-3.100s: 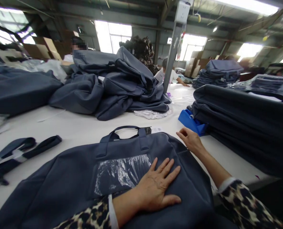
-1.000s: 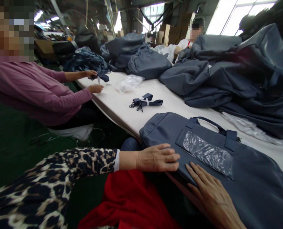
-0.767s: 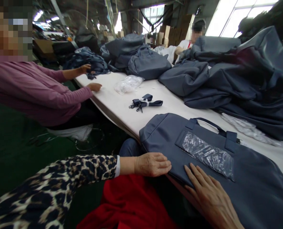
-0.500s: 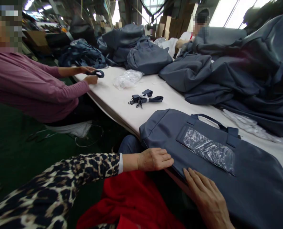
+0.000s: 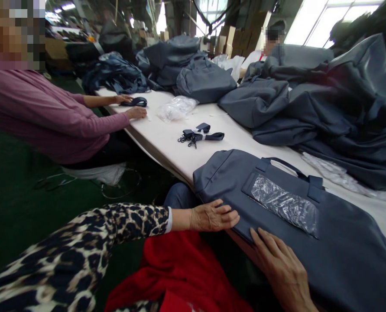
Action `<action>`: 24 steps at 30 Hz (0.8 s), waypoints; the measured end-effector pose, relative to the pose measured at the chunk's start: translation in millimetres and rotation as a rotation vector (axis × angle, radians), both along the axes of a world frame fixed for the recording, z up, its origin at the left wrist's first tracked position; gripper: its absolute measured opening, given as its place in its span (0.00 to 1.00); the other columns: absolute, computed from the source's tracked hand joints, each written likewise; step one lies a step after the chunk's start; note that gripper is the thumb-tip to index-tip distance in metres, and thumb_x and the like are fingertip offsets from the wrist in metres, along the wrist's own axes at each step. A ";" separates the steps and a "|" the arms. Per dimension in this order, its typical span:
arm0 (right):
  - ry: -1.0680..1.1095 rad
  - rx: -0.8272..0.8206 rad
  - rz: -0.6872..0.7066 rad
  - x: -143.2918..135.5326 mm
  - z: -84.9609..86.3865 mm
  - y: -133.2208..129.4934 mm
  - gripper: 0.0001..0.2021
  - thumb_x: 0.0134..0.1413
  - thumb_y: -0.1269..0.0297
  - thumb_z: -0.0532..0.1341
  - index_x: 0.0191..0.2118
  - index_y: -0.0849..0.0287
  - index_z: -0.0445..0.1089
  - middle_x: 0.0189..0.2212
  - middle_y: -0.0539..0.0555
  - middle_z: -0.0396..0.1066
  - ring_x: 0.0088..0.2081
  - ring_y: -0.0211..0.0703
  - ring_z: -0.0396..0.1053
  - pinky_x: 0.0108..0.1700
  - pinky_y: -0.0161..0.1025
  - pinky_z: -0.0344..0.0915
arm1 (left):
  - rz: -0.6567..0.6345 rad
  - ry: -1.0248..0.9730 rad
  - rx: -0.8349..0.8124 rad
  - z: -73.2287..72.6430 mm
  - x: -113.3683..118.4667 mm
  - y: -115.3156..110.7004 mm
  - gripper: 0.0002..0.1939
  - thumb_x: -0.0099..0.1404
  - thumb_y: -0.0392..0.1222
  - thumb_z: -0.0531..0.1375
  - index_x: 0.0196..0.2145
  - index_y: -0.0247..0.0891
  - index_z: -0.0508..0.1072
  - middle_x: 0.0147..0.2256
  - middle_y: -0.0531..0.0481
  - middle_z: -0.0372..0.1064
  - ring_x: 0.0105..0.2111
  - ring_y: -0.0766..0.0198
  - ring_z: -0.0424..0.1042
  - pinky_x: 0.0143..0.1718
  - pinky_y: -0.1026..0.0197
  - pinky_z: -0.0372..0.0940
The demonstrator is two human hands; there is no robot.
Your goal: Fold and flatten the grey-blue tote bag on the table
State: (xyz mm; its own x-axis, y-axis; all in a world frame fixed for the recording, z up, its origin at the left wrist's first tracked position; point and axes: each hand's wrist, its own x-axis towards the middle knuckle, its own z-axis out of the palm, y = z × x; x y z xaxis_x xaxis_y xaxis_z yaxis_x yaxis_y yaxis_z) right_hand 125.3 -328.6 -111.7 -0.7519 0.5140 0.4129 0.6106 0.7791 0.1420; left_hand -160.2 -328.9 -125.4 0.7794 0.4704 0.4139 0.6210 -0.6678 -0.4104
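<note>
A long white desk (image 5: pixel 167 143) runs from the upper left of the frame to the lower right. Heaped dark blue fabric bags (image 5: pixel 325 104) fill its upper right. At lower right, at the desk's near edge, lies a large flat navy fabric bag (image 5: pixel 342 255) with a clear plastic pocket (image 5: pixel 285 204) and carry handles (image 5: pixel 288 167); what is inside it cannot be seen. The person's left arm, in a leopard-print sleeve (image 5: pixel 92 242), reaches in from the lower left, and the left hand (image 5: pixel 212 216) rests palm down on the bag's near corner, fingers loosely spread, clasping nothing. The right hand (image 5: pixel 282 268) lies flat on the bag's near edge at bottom centre, fingers extended, likewise gripping nothing. A folded navy strap with clips (image 5: pixel 199 135) lies mid-desk. At upper left, a co-worker in a mauve sleeve (image 5: pixel 66 117) handles a dark strap (image 5: pixel 134 102).
</note>
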 end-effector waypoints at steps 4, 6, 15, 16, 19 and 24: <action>-0.051 0.058 -0.035 -4.0 2.8 0.4 0.19 0.70 0.59 0.49 0.56 0.62 0.68 0.50 0.58 0.74 0.45 0.48 0.70 0.44 0.43 0.64 | -0.025 -0.005 -0.057 14.2 4.4 6.9 0.14 0.72 0.38 0.54 0.53 0.37 0.71 0.53 0.42 0.69 0.43 0.61 0.69 0.43 0.57 0.63; -0.082 0.087 -0.074 -12.4 6.3 -1.3 0.20 0.69 0.57 0.49 0.56 0.65 0.68 0.51 0.61 0.73 0.44 0.51 0.70 0.41 0.45 0.64 | -0.038 -0.005 -0.079 25.8 6.8 8.9 0.13 0.72 0.38 0.53 0.50 0.35 0.72 0.49 0.41 0.71 0.39 0.61 0.69 0.38 0.58 0.62; 0.091 0.146 -0.180 -23.0 14.1 16.8 0.21 0.66 0.69 0.46 0.59 0.66 0.65 0.53 0.60 0.73 0.48 0.49 0.73 0.44 0.42 0.67 | -0.076 -0.127 -0.129 82.7 63.8 5.0 0.12 0.71 0.32 0.51 0.40 0.30 0.75 0.39 0.39 0.73 0.38 0.59 0.70 0.33 0.59 0.61; 0.111 0.138 -0.168 -13.1 10.7 20.4 0.21 0.65 0.69 0.46 0.60 0.65 0.64 0.53 0.60 0.73 0.47 0.47 0.74 0.44 0.41 0.68 | -0.093 -0.157 -0.125 85.3 66.8 2.9 0.13 0.71 0.32 0.51 0.40 0.32 0.76 0.41 0.39 0.74 0.40 0.59 0.71 0.35 0.59 0.62; 0.090 0.086 -0.132 20.0 4.3 24.2 0.26 0.64 0.67 0.47 0.66 0.63 0.58 0.56 0.59 0.71 0.47 0.47 0.75 0.45 0.39 0.70 | -0.271 -0.302 -0.075 81.8 54.6 -11.1 0.11 0.72 0.36 0.53 0.44 0.38 0.75 0.53 0.46 0.71 0.53 0.60 0.67 0.51 0.58 0.61; 0.087 -0.001 -0.243 45.8 15.2 14.2 0.32 0.61 0.65 0.51 0.70 0.52 0.50 0.57 0.56 0.70 0.46 0.52 0.77 0.39 0.42 0.74 | 0.182 -1.270 -0.298 47.4 0.0 -32.3 0.16 0.66 0.40 0.62 0.51 0.41 0.66 0.52 0.46 0.69 0.53 0.60 0.67 0.57 0.54 0.60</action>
